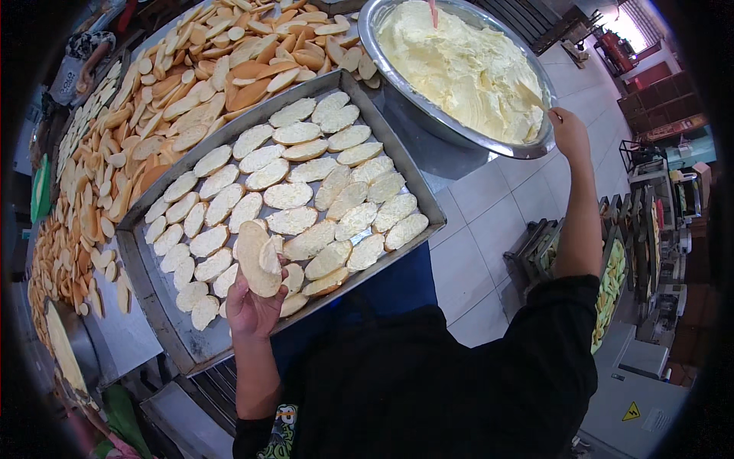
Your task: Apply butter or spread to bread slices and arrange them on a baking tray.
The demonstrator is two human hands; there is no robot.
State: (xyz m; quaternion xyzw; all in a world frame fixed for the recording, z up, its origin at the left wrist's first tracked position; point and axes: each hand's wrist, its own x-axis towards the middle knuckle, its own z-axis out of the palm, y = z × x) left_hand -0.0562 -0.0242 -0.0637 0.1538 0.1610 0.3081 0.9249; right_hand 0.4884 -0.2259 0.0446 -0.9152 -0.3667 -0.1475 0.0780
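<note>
My left hand is closed round an oval bread slice, held tilted above the near side of a metal tray. A lump of pale cream sits on the slice's right part. The metal tray holds several rows of oval slices spread with cream. At the right rim of a big metal bowl my right hand has its fingers pinched together. Whether they grip the rim or a small tool cannot be made out. Pale yellow cream fills the bowl, and a pinkish-red handle stands up from it.
A large heap of bread slices covers the table beyond and left of the tray. Another container of cream is at the lower left. Another person's arm shows at the far left. Racked trays stand at the right, above a tiled floor.
</note>
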